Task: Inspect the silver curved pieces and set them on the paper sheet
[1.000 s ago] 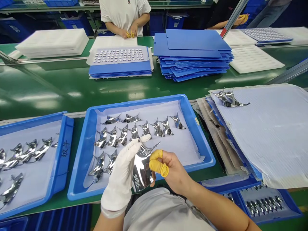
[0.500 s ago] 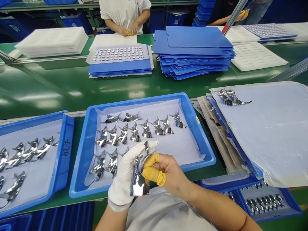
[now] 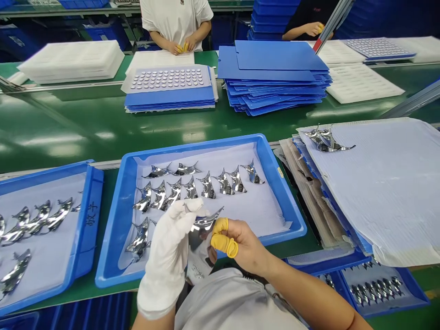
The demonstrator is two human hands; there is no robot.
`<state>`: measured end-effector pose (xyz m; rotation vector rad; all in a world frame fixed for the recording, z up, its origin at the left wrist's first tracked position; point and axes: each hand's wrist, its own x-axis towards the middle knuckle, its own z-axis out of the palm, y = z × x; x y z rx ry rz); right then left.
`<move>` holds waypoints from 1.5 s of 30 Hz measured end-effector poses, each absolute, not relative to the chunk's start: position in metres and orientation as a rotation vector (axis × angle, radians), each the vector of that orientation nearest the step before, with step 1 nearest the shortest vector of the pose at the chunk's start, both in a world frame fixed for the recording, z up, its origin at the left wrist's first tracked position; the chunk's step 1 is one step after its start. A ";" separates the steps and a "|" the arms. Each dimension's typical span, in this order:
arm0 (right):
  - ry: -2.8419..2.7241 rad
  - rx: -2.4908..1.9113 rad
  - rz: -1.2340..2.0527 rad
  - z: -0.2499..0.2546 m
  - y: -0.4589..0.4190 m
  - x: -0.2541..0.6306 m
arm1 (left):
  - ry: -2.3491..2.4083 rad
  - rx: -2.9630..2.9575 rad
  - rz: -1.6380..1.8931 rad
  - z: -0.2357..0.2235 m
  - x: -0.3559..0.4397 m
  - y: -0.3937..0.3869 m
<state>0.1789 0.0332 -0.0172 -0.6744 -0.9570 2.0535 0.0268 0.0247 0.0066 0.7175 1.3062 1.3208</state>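
Three blue trays [image 3: 195,149], one white glove [image 3: 165,256], two yellow finger cots [image 3: 227,248]

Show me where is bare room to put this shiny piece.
Free: the liner of the blue tray, right of the metal pieces and above the right hand; also the green belt behind that tray. Crowded: the tray's left rows, near the gloved left hand.

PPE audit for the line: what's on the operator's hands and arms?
Left hand: white cloth glove. Right hand: no glove, yellow finger cots on two fingers. Both forearms bare; no sleeves, cables or markings visible on them.
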 end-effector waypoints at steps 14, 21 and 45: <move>-1.310 -0.694 1.679 -0.024 0.039 0.187 | 1.249 1.158 1.316 0.012 0.014 0.010; -1.606 -0.756 1.418 -0.004 0.034 0.196 | 1.313 0.958 1.291 0.000 0.007 0.012; -1.046 -0.857 2.054 -0.014 0.039 0.178 | 1.300 0.897 1.204 -0.013 0.015 0.031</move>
